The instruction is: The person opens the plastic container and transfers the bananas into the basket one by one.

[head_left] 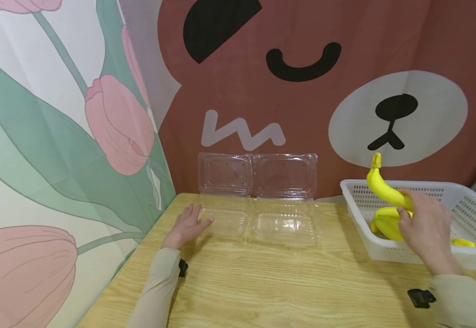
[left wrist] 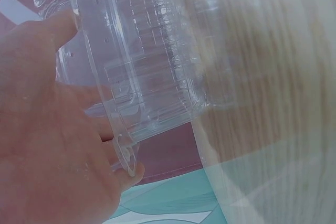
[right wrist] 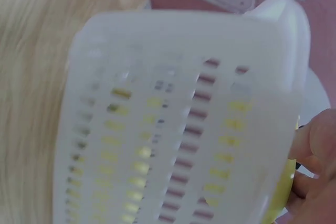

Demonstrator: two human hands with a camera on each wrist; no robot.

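My right hand (head_left: 428, 230) grips a yellow banana (head_left: 387, 190) by its lower end, its stem pointing up, over the white slotted basket (head_left: 375, 250). Beneath it more bananas (head_left: 387, 225) lie inside the basket. Seen from the right wrist, the basket wall hides most of the fruit. With fingers spread, my left hand (head_left: 186, 228) touches the left edge of a clear plastic clamshell box (head_left: 225, 218). In the left wrist view the fingers show by the box's rim (left wrist: 97, 77). A second clear clamshell box (head_left: 285, 223) stands beside the first, both with lids raised.
Both boxes stand at the back of the wooden table (head_left: 271, 282), their lids (head_left: 285, 175) upright before a brown bear-print curtain (head_left: 238, 86). A tulip-print curtain (head_left: 57, 136) borders the left side. A small yellow piece (head_left: 463, 243) shows at the basket's near side.
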